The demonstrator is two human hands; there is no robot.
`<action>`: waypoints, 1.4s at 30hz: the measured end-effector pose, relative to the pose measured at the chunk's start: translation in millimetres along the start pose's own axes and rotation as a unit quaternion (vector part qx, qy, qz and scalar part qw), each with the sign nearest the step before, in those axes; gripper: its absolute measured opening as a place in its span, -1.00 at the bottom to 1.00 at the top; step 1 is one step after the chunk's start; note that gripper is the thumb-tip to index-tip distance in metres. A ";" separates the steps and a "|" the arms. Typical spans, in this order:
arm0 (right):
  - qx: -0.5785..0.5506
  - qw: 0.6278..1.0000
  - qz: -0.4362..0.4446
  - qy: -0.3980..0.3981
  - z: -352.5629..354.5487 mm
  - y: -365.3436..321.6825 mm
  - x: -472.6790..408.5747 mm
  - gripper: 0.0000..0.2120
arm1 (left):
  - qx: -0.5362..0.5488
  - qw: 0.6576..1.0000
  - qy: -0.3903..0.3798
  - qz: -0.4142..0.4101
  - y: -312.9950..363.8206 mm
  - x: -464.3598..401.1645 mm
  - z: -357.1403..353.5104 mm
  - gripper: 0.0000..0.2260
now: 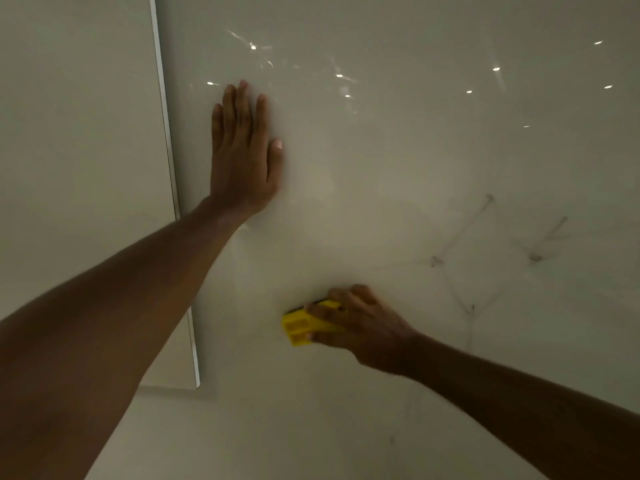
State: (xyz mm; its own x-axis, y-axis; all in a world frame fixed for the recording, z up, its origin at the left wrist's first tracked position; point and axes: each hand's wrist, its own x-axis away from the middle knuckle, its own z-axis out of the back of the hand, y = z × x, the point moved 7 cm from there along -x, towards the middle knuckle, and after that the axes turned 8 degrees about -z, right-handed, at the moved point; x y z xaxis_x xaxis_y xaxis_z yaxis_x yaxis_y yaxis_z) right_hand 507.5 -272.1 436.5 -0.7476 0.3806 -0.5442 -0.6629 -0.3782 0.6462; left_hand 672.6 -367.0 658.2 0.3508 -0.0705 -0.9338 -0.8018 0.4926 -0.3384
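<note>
Glossy pale panel (415,150): upright and smooth, with small lights reflected near its top edge; dim room.
Matt side panel (79,168): beyond the glossy panel's left edge, behind a thin pale trim strip (166,150).
Left hand (242,157): flat, fingers straight, pressed on the glossy panel just inside its left edge.
Right hand (360,323): fingers curled round the tool, lower middle of the panel.
Yellow scraper (298,327): blade edge against the surface.
Faint dark lines (485,244): toward the right edge.
Handling, as judged: brace with the flat hand, keep the blade flush and use even, overlapping strokes.
</note>
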 end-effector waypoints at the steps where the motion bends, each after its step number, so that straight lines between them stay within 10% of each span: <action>1: 0.000 1.000 -0.026 0.018 7.6 17.4 -5.9 -0.52 | -0.002 1.000 0.002 0.000 -0.3 0.5 0.0 -0.46; 7: 0.038 0.907 -0.363 0.209 74.9 132.6 -15.2 -0.51 | -0.007 1.000 -0.005 0.008 7.5 9.2 -2.6 -0.44; 13: -0.018 0.998 -0.052 0.027 -1.5 8.1 47.7 -0.51 | 0.000 1.000 -0.021 0.013 31.8 26.5 -8.3 -0.43; 18: 0.023 0.990 -0.139 0.013 20.6 84.3 74.6 -0.53 | 0.009 0.999 -0.042 -0.016 67.1 29.3 -17.8 -0.42; 24: 0.057 0.826 -0.487 0.278 120.7 225.9 119.0 -0.44 | 0.007 0.998 -0.030 -0.046 103.0 13.9 -24.9 -0.45; 30: 0.006 0.987 -0.139 0.078 25.5 86.9 155.4 -0.62 | 0.021 0.997 -0.028 -0.066 140.6 -14.1 -33.0 -0.44; 34: -0.005 0.994 -0.104 0.029 30.2 114.7 196.3 -0.52 | 0.029 0.996 -0.022 -0.076 166.3 -34.1 -39.0 -0.45; 42: 0.045 0.829 -0.478 0.287 134.6 277.8 219.0 -0.52 | 0.035 0.996 -0.009 -0.083 212.4 -73.8 -47.0 -0.46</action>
State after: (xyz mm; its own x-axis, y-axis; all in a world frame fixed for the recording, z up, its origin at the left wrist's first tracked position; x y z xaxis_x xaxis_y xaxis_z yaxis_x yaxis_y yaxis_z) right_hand 165.1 -180.2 568.9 0.2050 -0.0043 -0.9788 -0.9769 -0.0619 -0.2043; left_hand 453.6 -297.9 649.7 0.4860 -0.1404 -0.8626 -0.6960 0.5347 -0.4791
